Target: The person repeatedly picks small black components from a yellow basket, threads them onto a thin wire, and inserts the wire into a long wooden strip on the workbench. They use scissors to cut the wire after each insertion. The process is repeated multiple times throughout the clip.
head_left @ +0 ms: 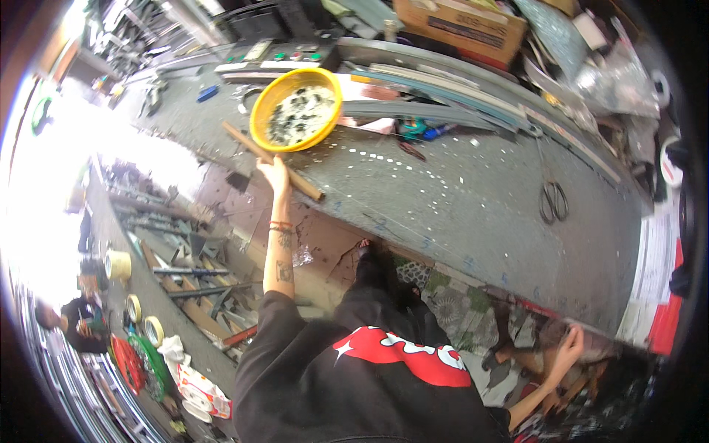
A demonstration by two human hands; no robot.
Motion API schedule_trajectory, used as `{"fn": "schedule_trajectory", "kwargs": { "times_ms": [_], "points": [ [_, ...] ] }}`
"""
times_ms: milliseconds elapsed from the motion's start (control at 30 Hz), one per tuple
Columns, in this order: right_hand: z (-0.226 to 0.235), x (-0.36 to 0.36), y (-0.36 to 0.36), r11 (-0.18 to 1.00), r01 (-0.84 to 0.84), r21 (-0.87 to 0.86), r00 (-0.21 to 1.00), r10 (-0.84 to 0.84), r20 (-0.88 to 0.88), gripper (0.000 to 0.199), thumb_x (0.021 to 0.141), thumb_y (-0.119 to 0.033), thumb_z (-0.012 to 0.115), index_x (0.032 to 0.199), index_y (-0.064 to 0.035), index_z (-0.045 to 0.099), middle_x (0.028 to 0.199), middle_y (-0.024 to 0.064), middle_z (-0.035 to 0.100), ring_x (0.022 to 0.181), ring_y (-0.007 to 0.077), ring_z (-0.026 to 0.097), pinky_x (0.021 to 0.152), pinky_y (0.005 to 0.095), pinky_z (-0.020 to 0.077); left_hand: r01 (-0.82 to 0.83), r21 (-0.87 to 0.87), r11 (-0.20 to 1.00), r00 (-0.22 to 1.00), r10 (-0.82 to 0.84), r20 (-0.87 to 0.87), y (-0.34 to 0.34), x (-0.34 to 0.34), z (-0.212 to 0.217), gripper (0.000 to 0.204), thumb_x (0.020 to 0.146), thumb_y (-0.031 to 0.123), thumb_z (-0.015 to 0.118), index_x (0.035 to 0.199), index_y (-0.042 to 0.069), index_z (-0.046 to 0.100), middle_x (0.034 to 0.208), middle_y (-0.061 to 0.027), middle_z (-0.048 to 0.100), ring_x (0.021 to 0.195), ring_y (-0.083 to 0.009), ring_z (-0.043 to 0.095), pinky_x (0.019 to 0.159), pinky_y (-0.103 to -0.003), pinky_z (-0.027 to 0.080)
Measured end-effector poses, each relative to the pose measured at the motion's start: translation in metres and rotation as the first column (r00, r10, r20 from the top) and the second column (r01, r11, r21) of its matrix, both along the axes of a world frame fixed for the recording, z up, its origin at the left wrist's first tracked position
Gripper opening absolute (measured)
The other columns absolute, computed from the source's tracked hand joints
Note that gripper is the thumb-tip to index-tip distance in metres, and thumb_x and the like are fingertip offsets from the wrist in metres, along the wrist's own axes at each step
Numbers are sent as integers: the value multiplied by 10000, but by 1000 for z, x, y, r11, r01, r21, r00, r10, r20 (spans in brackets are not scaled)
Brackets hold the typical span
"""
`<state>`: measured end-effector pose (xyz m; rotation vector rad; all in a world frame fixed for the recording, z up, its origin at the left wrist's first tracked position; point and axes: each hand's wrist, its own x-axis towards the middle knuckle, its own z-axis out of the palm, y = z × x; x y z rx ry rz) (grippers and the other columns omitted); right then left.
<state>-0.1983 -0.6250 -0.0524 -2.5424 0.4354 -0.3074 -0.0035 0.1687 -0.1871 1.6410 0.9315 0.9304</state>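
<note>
1. Both hands work far apart: the left hand point(275, 173) reaches up with the arm stretched out and its fingers closed on the near rim of the yellow bowl point(296, 109); the right hand point(567, 347) is low at the near edge of the workbench point(473, 199), fingers curled, and I cannot tell whether it grips anything.
2. That workbench is the biggest thing here, a long grey slab, speckled and gritty, dotted with small pale chips.
3. Along its far side lies a stack of long metal strips point(443, 85), flat and smooth, with a cardboard box point(461, 26) behind.
4. On the bench's left end, tilted toward the camera, sits the yellow bowl: round, smooth plastic, part-filled with a rough mix of pale and dark fragments.
5. Moving it well, I judge, means keeping the rim level and lifting slowly, since the loose fill could slide out over the tilted near edge.
6. Under the bowl a wooden stick point(275, 162) lies slantwise, straight and brown.
7. Smaller still, dark scissors point(553, 199) lie flat well to the right.
</note>
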Motion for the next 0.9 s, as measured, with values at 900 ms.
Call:
{"fn": "schedule_trajectory", "kwargs": {
  "times_ms": [900],
  "points": [
    [85,-17,18,885,-414,213,899,435,-59,180,874,-165,578,891,2,641,835,124,657,771,294,621,697,343,472,765,546,-341,-80,-892,-445,-537,-140,103,847,741,311,714,1402,24,271,1389,-193,358,1239,-326,401,1052,-484,275]
  ]
}}
